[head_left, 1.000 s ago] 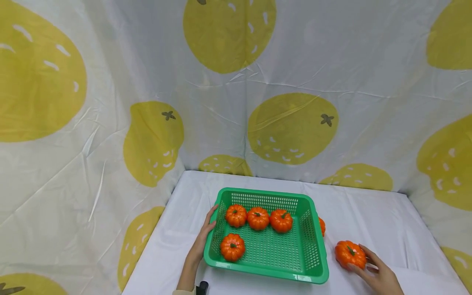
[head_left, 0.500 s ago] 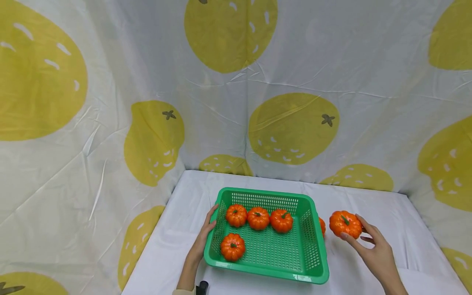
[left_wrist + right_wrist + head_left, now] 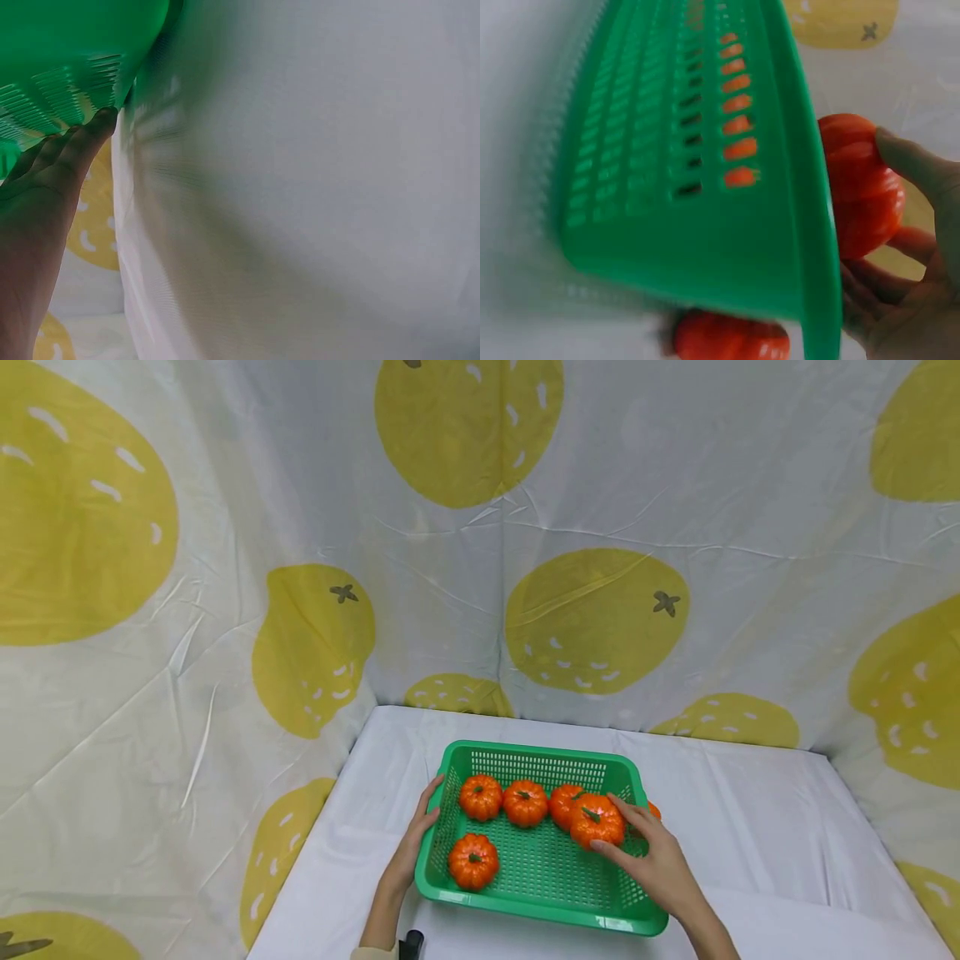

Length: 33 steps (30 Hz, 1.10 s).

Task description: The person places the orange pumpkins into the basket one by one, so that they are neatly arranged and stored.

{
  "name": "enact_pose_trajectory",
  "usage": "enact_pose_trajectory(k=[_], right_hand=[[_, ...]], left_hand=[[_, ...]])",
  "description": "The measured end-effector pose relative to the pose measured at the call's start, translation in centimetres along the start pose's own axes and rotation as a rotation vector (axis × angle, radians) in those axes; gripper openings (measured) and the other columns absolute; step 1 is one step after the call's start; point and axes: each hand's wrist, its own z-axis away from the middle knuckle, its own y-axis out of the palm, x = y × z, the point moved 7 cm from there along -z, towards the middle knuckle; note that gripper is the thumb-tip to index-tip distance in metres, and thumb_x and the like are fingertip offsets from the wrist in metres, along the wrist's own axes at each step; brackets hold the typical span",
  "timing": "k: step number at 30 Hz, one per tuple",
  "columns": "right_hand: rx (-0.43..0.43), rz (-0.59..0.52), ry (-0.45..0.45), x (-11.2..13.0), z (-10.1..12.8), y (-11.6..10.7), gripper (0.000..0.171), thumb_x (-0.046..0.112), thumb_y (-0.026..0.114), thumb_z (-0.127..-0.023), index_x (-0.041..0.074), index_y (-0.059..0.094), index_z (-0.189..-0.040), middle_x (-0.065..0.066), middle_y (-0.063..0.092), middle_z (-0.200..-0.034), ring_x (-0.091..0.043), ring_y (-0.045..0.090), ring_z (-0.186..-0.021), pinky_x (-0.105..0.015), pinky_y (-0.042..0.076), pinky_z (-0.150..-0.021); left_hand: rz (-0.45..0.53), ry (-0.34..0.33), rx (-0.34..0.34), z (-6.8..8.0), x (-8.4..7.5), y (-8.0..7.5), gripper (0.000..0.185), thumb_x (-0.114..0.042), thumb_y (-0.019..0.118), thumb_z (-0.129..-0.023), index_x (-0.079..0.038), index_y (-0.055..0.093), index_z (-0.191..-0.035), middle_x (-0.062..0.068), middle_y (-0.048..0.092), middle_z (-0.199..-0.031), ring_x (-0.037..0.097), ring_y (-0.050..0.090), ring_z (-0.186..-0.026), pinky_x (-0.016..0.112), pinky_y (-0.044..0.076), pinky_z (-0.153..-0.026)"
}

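In the head view, my right hand (image 3: pixel 658 858) holds an orange pumpkin (image 3: pixel 598 823) between thumb and fingers over the right part of a green plastic basket (image 3: pixel 540 906). The right wrist view has this pumpkin (image 3: pixel 861 187) just past the basket's rim. Inside the basket sit three pumpkins along the far side, the rightmost (image 3: pixel 562 803) partly hidden by the held one. Another pumpkin (image 3: pixel 473 862) lies near the front left corner. My left hand (image 3: pixel 412 845) rests against the basket's left side; the left wrist view has its straight fingers (image 3: pixel 75 154) along the slotted outer wall.
One more pumpkin (image 3: pixel 654 811) lies on the white tablecloth (image 3: pixel 757 835) beside the basket's right wall, mostly hidden. Lemon-printed cloth (image 3: pixel 450 610) hangs behind and to both sides of the table. A dark object (image 3: pixel 412 943) is by the left wrist.
My right hand has lifted the pumpkin off the table at the right and carried it leftward over the basket. The left hand and the basket have stayed put.
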Motion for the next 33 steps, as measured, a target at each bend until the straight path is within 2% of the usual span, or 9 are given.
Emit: enact_pose_trajectory(k=[7,12,17,26,33], right_hand=[[0.09,0.023,-0.01,1.4,-0.2,3.7,0.081,0.048,0.084,-0.084,0.014,0.054,-0.151,-0.017,0.06,-0.143,-0.039,0.06,-0.127,-0.056,0.053,-0.1],[0.15,0.031,0.006,2.1,-0.2,5.8,0.083,0.046,0.086,-0.081,0.011,0.056,-0.15,-0.021,0.058,-0.148,-0.046,0.054,-0.134,-0.064,0.047,-0.105],[0.184,-0.009,0.017,2.3,-0.5,7.6,0.082,0.043,0.088,-0.08,0.011,0.057,-0.149,-0.02,0.058,-0.149,-0.044,0.053,-0.138,-0.064,0.044,-0.109],[0.273,-0.01,0.025,1.9,-0.5,9.2,0.08,0.029,0.093,-0.073,0.007,0.062,-0.143,-0.018,0.061,-0.146,-0.045,0.054,-0.137,-0.065,0.043,-0.109],[0.362,-0.072,0.003,1.6,-0.5,9.5,0.081,0.023,0.094,-0.071,0.004,0.061,-0.143,-0.023,0.063,-0.141,-0.045,0.058,-0.131,-0.062,0.047,-0.105]], left_hand=[[-0.005,-0.008,-0.009,0.0,0.2,-0.1,0.055,-0.039,0.028,-0.11,-0.038,0.019,-0.165,0.005,0.007,-0.176,0.04,0.007,-0.161,0.074,0.008,-0.121],[0.003,-0.007,-0.004,0.1,0.2,-0.1,0.055,-0.038,0.028,-0.111,-0.038,0.019,-0.165,0.005,0.006,-0.176,0.04,0.007,-0.161,0.074,0.008,-0.121],[0.016,-0.006,-0.003,0.1,0.2,-0.2,0.055,-0.039,0.029,-0.11,-0.037,0.019,-0.165,0.005,0.007,-0.176,0.04,0.007,-0.161,0.073,0.008,-0.122],[0.012,0.004,0.006,0.1,0.1,-0.1,0.055,-0.04,0.03,-0.11,-0.038,0.019,-0.165,0.003,0.007,-0.176,0.038,0.005,-0.161,0.072,0.006,-0.122],[0.012,0.02,0.005,0.0,0.0,-0.1,0.054,-0.038,0.03,-0.111,-0.038,0.02,-0.164,0.003,0.009,-0.175,0.035,0.008,-0.16,0.069,0.008,-0.122]])
